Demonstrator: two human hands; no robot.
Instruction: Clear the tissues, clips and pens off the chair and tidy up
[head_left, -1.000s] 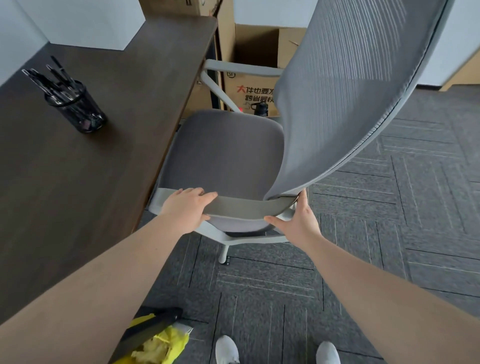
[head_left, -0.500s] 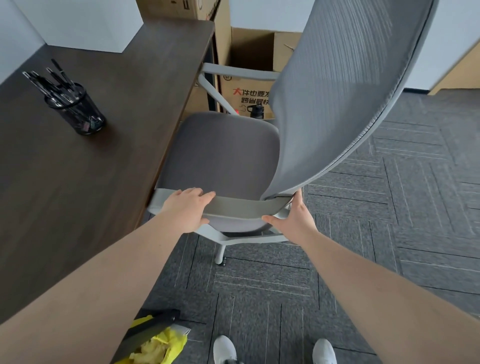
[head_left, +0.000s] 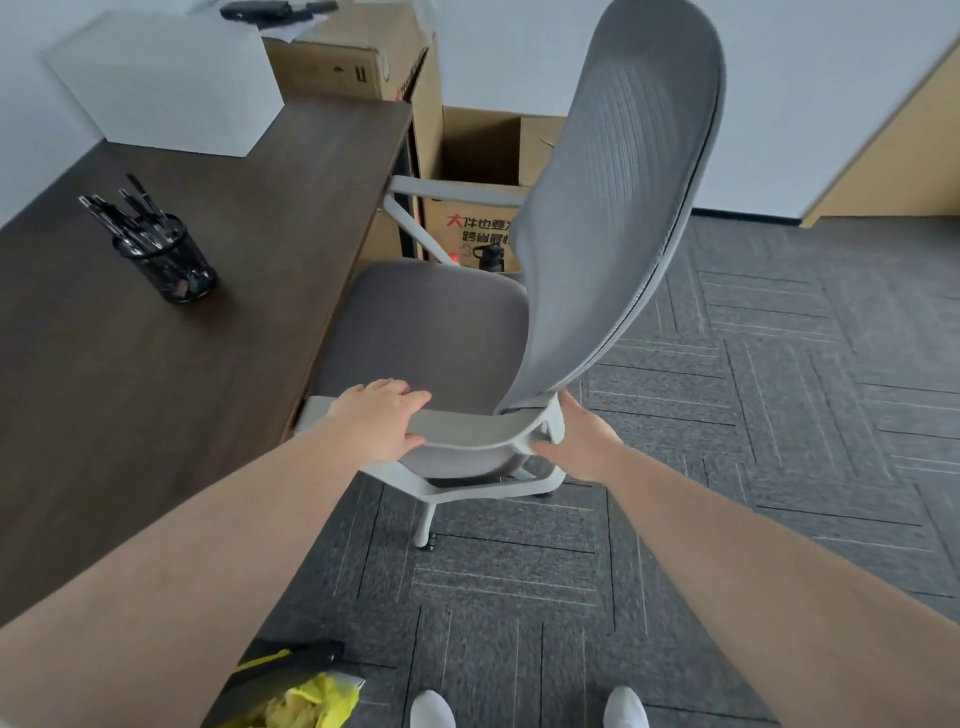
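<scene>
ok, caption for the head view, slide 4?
Both hands, left hand and right hand, grip the near armrest of the cleared chair beside the desk.

Left of our left hand (head_left: 382, 423) we see a dark wooden desk (head_left: 156, 389), with a white box (head_left: 166, 83) far beyond. Cardboard boxes (head_left: 483, 150) stand ahead, and grey carpet (head_left: 779, 415) lies right of our right hand (head_left: 582, 441).
</scene>
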